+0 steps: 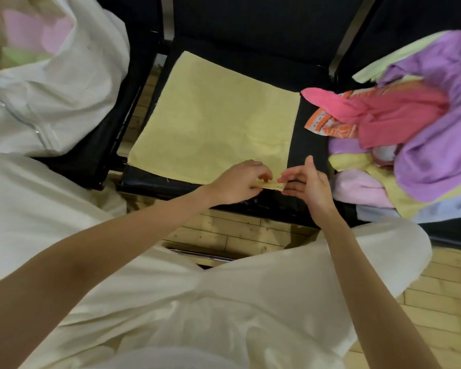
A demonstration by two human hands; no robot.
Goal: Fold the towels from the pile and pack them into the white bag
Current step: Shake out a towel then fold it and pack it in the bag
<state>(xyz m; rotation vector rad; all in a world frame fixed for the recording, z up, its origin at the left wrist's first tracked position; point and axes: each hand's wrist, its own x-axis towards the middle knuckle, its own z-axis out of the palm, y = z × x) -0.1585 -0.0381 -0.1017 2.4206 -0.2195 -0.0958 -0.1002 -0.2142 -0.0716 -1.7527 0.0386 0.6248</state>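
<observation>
A towel (213, 115) lies flat on the middle chair seat (308, 123), both hands meeting at its near right corner. The bag (64, 83) sits on the chair to its left, towels inside; the pile (410, 129) rests on the chair to its right.

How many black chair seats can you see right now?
3. The left seat carries the white bag, the middle seat the spread yellow towel, the right seat the towel pile. More may sit outside the frame.
</observation>
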